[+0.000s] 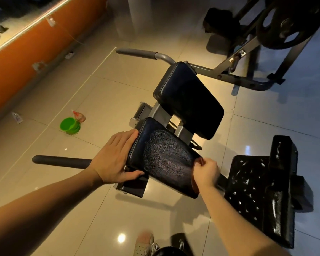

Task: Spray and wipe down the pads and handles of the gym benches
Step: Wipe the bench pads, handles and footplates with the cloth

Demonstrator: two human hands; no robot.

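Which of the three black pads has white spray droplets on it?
The lower-right pad, which is speckled with white droplets and smears. The near centre pad shows only fine wipe streaks, and the far pad looks plain dark.

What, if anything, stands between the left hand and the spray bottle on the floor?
Nothing visible. The left hand rests on the near pad; only bare floor tile lies between it and the spray bottle. The green bucket stands beside the bottle, not across the path.
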